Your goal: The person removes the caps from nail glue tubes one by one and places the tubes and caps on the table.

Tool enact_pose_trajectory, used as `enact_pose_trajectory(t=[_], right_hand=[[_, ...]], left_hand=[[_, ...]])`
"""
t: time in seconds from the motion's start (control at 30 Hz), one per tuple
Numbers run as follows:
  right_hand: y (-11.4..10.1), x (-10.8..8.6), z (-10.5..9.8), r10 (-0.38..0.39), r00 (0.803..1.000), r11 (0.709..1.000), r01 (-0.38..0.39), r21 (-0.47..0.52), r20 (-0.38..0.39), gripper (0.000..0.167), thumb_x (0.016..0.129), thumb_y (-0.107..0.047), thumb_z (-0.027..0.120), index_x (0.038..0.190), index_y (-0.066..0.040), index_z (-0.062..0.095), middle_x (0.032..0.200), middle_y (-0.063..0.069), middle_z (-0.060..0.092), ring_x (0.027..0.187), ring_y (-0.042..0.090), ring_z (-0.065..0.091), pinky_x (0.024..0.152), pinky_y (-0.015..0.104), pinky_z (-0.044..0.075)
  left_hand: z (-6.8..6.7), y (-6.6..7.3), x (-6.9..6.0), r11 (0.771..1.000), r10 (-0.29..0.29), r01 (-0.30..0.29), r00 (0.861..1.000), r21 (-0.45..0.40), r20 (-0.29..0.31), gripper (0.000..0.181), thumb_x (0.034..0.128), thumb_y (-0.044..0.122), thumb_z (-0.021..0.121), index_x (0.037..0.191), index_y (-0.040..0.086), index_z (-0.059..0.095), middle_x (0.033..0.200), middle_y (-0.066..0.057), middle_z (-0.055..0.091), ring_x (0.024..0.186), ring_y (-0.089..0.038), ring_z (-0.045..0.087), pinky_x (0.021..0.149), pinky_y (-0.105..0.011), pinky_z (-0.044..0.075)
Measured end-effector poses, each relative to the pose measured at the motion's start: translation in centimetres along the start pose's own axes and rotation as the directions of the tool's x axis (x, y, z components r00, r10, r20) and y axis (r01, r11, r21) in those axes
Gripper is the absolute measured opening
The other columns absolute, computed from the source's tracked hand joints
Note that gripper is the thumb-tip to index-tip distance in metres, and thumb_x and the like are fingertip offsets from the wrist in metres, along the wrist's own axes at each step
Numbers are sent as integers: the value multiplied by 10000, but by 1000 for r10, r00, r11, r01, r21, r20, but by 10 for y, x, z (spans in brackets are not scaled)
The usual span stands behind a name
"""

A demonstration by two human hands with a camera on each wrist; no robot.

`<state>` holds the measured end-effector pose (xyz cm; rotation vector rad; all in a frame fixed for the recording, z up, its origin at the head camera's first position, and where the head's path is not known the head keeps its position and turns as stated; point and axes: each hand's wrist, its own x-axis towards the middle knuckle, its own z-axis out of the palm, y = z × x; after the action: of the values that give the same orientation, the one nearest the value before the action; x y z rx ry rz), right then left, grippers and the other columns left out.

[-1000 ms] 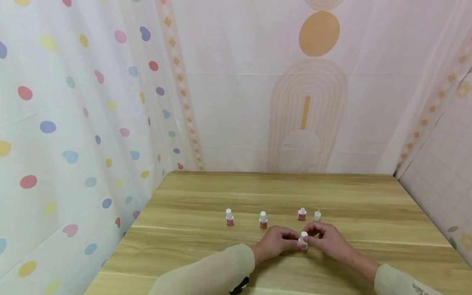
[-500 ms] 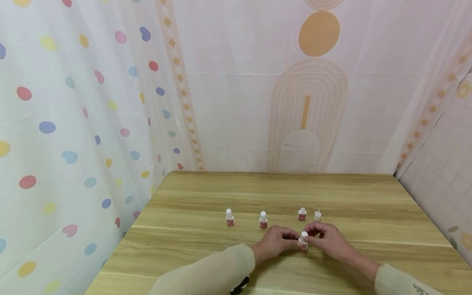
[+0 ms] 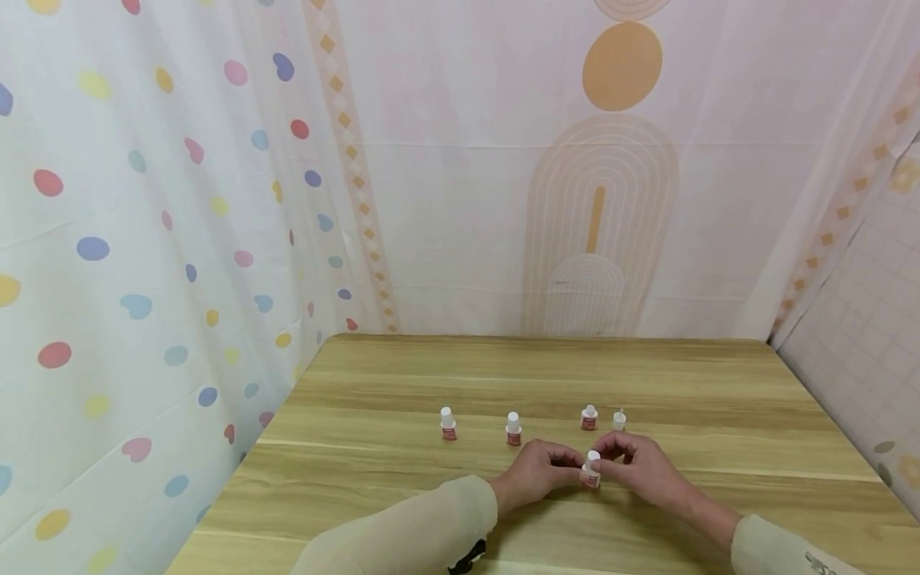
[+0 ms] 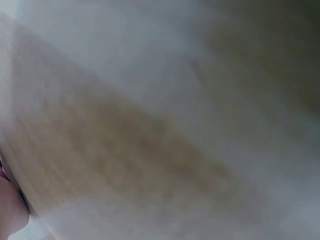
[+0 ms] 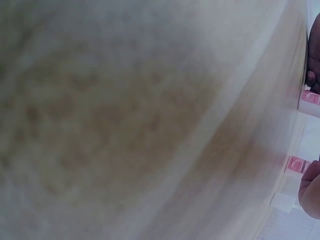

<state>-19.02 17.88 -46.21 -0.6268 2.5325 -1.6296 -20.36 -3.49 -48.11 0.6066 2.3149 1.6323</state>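
Note:
A small white bottle (image 3: pixel 591 477) with a red label stands upright between my hands near the table's front. My left hand (image 3: pixel 537 474) pinches its lower body from the left. With thumb and fingertips, my right hand (image 3: pixel 638 466) pinches it from the right, just under the white cap. The right wrist view catches this same bottle (image 5: pixel 310 103) beside the left hand (image 5: pixel 315 57), with a part of the right hand (image 5: pixel 311 192) below. Only a blurred tabletop and a bit of hand (image 4: pixel 12 207) show in the left wrist view.
Two capped bottles of the same kind, one at the left (image 3: pixel 448 424) and one nearer the middle (image 3: pixel 513 430), stand farther back. Behind my right hand are an uncapped bottle (image 3: pixel 589 418) and a loose white cap (image 3: pixel 619 421), stem up. Curtains border the wooden table (image 3: pixel 402 367).

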Motion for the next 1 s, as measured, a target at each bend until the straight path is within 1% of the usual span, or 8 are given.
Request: enact_pose_trajectory(t=[0.1, 0.37, 0.57, 0.7, 0.8, 1.0], right_hand=[[0, 0, 0, -8, 1000, 1000, 8, -3, 1, 153, 894, -220, 749, 980, -102, 704, 889, 10, 681, 834, 122, 597, 712, 268, 434], [-1, 0, 0, -14, 1000, 1000, 14, -10, 19, 176, 909, -206, 733, 1006, -62, 702, 904, 12, 680, 848, 121, 593, 727, 266, 431], [0, 0, 0, 12, 1000, 1000, -12, -8, 21, 248, 907, -226, 736, 1056, -33, 689, 930, 25, 678, 869, 124, 593, 745, 267, 434], [0, 0, 0, 18, 1000, 1000, -18, -4, 13, 233, 900, -244, 745, 1030, -58, 694, 923, 26, 679, 865, 126, 594, 745, 270, 433], [1, 0, 0, 7, 1000, 1000, -7, -4, 7, 194, 895, -244, 750, 997, -85, 703, 906, 15, 682, 854, 122, 596, 736, 268, 434], [0, 1, -1, -20, 1000, 1000, 20, -12, 17, 168, 903, -225, 741, 998, -90, 716, 895, -4, 687, 845, 115, 602, 725, 266, 438]], left_hand=[[-1, 0, 0, 1000, -3, 3, 1000, 1, 4, 93, 869, 187, 781, 931, 118, 787, 868, 103, 725, 835, 15, 604, 773, -203, 487], [-1, -1, 0, 1000, -6, 6, 1000, 2, 11, 97, 871, 190, 779, 937, 119, 783, 882, 75, 728, 824, 7, 600, 762, -208, 486], [-1, -1, 0, 1000, -11, 11, 1000, 4, 6, 100, 868, 192, 782, 941, 123, 786, 889, 84, 729, 839, 7, 603, 781, -211, 486], [-1, 0, 0, 1000, -14, 14, 1000, 9, 3, 98, 870, 195, 780, 941, 128, 786, 880, 105, 723, 837, 8, 603, 780, -211, 486], [-1, 0, -1, 1000, -17, 16, 1000, 15, 1, 96, 872, 196, 778, 943, 131, 786, 881, 109, 722, 838, 10, 604, 779, -209, 486], [-1, 0, -1, 1000, -14, 14, 1000, 3, 0, 99, 869, 193, 781, 938, 122, 787, 874, 99, 725, 828, 9, 602, 769, -207, 488]])
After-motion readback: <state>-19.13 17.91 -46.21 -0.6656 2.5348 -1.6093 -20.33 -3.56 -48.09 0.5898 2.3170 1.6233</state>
